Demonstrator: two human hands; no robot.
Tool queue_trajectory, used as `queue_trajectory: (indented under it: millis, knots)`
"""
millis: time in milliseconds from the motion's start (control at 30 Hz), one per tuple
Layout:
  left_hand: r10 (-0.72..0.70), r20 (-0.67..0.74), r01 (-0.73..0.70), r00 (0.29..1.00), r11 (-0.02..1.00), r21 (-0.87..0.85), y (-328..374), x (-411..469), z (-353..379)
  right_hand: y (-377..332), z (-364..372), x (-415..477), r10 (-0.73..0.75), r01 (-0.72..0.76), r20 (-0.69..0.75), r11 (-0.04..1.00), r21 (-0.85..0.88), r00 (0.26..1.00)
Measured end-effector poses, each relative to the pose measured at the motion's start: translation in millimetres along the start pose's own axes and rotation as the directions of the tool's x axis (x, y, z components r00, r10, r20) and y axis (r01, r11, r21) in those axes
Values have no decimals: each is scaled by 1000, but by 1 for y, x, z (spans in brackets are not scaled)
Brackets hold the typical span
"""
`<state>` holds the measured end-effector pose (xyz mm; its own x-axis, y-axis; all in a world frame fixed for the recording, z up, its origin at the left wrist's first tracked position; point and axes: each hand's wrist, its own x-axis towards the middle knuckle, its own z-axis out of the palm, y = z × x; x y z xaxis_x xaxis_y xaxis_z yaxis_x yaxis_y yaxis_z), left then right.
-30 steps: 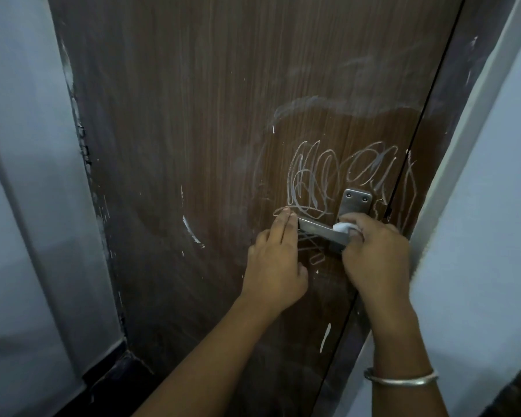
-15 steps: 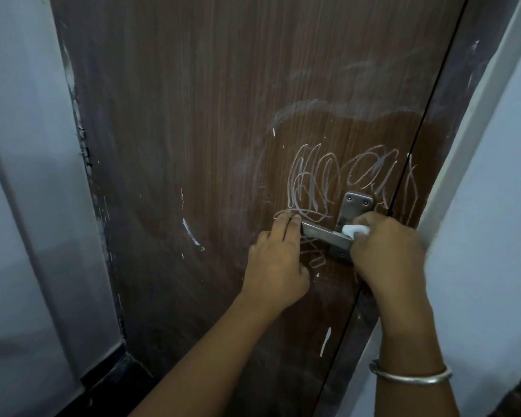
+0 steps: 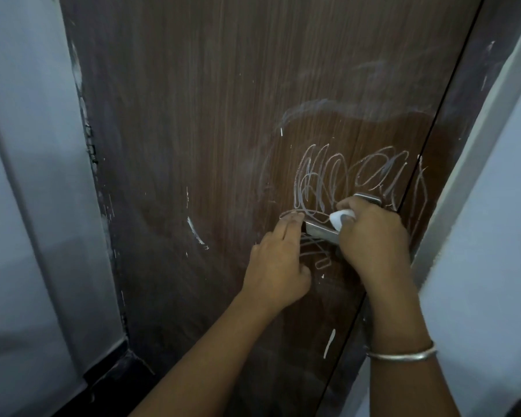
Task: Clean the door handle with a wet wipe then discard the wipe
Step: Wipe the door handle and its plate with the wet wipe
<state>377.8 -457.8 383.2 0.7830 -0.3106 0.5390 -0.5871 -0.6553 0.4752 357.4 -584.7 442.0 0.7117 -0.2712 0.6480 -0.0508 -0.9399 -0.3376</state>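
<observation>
A silver lever door handle [image 3: 321, 232] sticks out leftward from its metal plate [image 3: 370, 198] on a brown wooden door [image 3: 208, 130]. My right hand [image 3: 373, 236] is wrapped over the handle near the plate and presses a bunched white wet wipe [image 3: 340, 219] onto it. My left hand [image 3: 278, 263] steadies the free tip of the lever, two fingers laid along it and the thumb below. Most of the plate is hidden behind my right hand.
White chalk scribbles [image 3: 352, 179] cover the door around the handle. A dark door frame [image 3: 451, 121] and a pale wall [image 3: 494, 236] stand at the right. Another pale wall [image 3: 27, 206] is at the left, with dark floor [image 3: 109, 383] below.
My right hand with the wipe has slid left along the lever, from beside the plate towards the middle. My left hand has stayed on the tip.
</observation>
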Motion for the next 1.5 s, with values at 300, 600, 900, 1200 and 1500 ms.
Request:
queue_trajectory:
  millis: [300, 600, 900, 1200, 1500]
  knots:
    - [-44, 99, 60, 994, 984, -167, -1, -9, -2, -32, 31, 25, -71, 49, 236, 994, 98, 969]
    - [-59, 124, 80, 990, 982, -169, 2, -7, -3, -40, 41, 26, -10, 14, 306, 1000, -9, 952]
    - [-99, 149, 122, 984, 980, -155, 0, -7, -4, -40, 29, 33, -7, 42, 478, 997, -63, 878]
    - [-104, 187, 134, 977, 979, -153, -6, -6, -4, -43, 2, 45, -21, 128, 597, 982, -137, 802]
    - [-125, 172, 134, 977, 990, -39, -4, -6, -4, -48, 9, 47, 35, 44, 564, 991, -126, 825]
